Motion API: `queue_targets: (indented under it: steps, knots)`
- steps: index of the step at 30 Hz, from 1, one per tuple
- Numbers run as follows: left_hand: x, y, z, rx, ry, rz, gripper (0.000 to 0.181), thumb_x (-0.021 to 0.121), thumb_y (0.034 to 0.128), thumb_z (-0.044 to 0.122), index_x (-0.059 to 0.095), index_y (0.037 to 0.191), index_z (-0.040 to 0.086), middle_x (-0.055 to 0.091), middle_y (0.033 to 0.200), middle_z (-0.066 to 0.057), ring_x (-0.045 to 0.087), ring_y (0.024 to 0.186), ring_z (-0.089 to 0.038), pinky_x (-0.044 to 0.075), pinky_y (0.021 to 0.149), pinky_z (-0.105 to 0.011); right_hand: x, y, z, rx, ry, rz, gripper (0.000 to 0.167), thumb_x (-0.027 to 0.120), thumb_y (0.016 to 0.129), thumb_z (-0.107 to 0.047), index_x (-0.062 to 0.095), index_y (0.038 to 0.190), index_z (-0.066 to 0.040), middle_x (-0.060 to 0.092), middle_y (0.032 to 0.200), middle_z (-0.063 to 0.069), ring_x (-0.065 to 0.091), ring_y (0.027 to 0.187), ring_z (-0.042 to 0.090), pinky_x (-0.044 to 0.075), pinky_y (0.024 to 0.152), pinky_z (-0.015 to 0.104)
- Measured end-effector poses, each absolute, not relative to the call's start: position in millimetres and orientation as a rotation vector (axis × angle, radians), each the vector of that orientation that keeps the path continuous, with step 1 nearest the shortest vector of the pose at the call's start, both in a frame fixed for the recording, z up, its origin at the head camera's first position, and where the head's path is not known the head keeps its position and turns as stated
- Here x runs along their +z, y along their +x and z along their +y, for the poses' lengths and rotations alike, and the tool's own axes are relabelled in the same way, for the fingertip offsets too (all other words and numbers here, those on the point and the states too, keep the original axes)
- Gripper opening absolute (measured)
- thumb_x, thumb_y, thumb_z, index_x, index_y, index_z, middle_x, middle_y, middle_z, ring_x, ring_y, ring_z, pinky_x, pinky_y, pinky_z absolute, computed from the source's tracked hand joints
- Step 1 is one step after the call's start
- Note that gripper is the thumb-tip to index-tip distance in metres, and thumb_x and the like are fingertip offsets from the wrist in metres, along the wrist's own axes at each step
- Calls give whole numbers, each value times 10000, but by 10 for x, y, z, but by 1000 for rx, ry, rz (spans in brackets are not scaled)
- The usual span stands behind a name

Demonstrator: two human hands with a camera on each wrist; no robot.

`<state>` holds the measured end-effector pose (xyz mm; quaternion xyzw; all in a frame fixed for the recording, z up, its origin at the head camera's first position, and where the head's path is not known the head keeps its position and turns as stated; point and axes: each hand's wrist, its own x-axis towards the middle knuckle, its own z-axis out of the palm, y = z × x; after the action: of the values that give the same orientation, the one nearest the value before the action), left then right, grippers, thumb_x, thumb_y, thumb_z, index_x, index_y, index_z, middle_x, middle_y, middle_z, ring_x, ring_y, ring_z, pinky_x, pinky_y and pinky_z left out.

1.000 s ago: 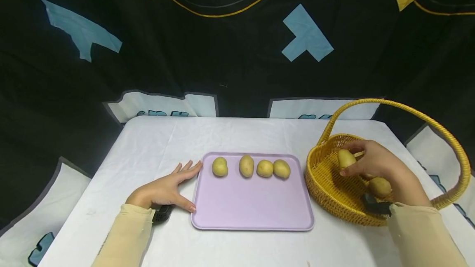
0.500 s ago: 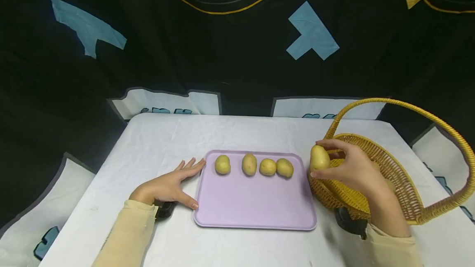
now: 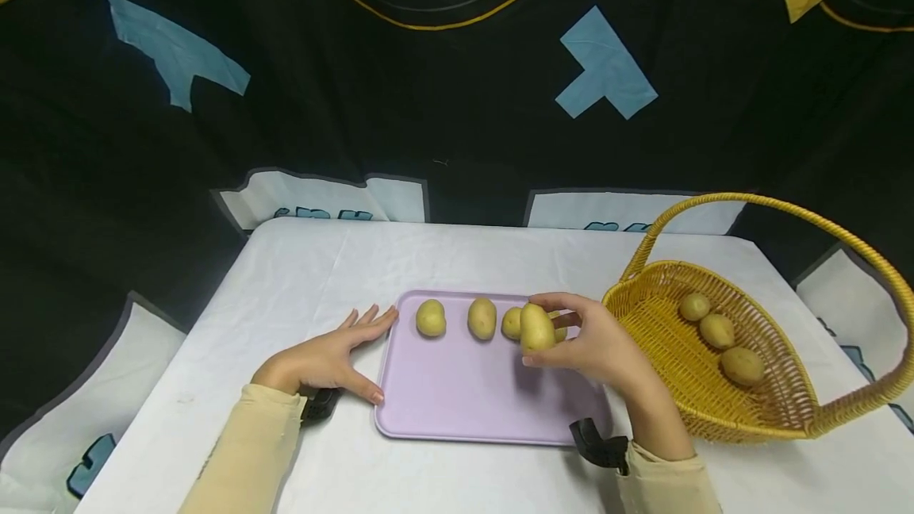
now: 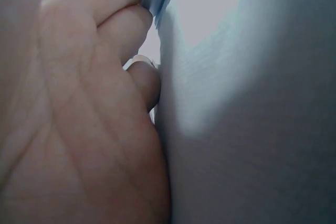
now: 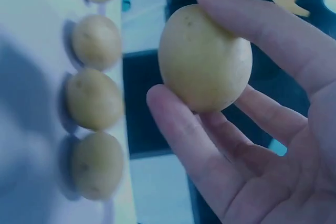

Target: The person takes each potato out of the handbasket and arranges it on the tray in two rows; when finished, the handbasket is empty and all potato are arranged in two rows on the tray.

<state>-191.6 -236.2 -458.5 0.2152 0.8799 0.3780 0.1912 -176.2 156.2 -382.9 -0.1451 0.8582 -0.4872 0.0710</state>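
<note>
the right hand (image 3: 593, 339) is pinching a potato (image 3: 535, 329) between thumb and fingers, and that potato is hanging above the lilac tray (image 3: 457, 403), apart from its surface. four potatoes are lying in a row along the tray's far side: the leftmost potato (image 3: 431, 318), the second potato (image 3: 481, 318), and two more that the held one and the hand are partly hiding in the head view. the left hand (image 3: 321, 359) is gripping nothing; its fingers are lying spread, and it is touching the tray's left edge, though the left wrist view is too tight to show whether it is pressing. the wicker basket (image 3: 678, 379) is standing on the white cloth (image 3: 443, 260) to the right, with three potatoes (image 3: 717, 331) sitting inside. judging by the count, the work is sitting around halfway: four are resting on the tray, one is awaiting placement, three are remaining.
</note>
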Motion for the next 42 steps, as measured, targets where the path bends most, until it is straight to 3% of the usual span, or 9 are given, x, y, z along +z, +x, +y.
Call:
queue_targets:
  steps: [7,15,23,27,30,37,42]
  knots:
    - [-4591,-1929,-2361,1059,602,2465,1237,950,639,417,234,1618,172,26,1668,-174,-149,1463,-502,-53,1073,-765,-4112,-1817,1306,-1520,-575,2426,715,960,644,-149,665,1285,-32,661,1239,81,631,1063,275,489,965,516]
    - [-4592,-1915,-2359,1060,587,2475,1247,956,624,420,242,1617,175,44,1667,-171,-135,1466,-503,-41,1078,-763,-4289,-1731,963,-1462,-566,2404,734,969,631,-172,670,1293,-68,647,1199,71,660,1012,244,561,831,393]
    - [-4595,-1916,-2349,1041,573,2481,1248,954,622,439,243,1617,190,46,1670,-160,-123,1472,-495,-24,1087,-756,-4384,-1646,735,-1450,-574,2447,734,973,637,-204,670,1293,-74,671,1223,50,664,1048,235,544,884,436]
    - [-4598,-1916,-2350,1046,569,2483,1246,955,619,438,249,1616,190,56,1670,-155,-119,1473,-495,-23,1087,-757,-4428,-1605,637,-1463,-591,2455,678,956,662,-187,678,1267,-57,701,1113,18,675,996,178,541,882,393]
    - [-4602,-1914,-2348,1047,570,2482,1245,954,621,437,248,1616,190,62,1670,-152,-118,1473,-495,-22,1087,-758,-4444,-1578,601,-1419,-629,2468,616,937,691,-163,687,1245,-60,699,1035,-8,669,926,137,547,841,357]
    - [-4587,-1909,-2348,1038,590,2484,1236,947,632,438,247,1615,173,59,1666,-170,-116,1468,-506,-23,1083,-760,-4455,-1530,556,-1406,-679,2499,595,928,705,-126,680,1239,-41,650,1128,37,669,885,129,570,786,321]
    - [-4574,-1910,-2347,1035,593,2485,1227,944,640,436,248,1615,173,60,1666,-172,-114,1467,-508,-22,1082,-762,-4480,-1498,509,-1426,-655,2560,593,944,687,-167,677,1198,-29,664,1062,37,674,853,131,570,757,291]
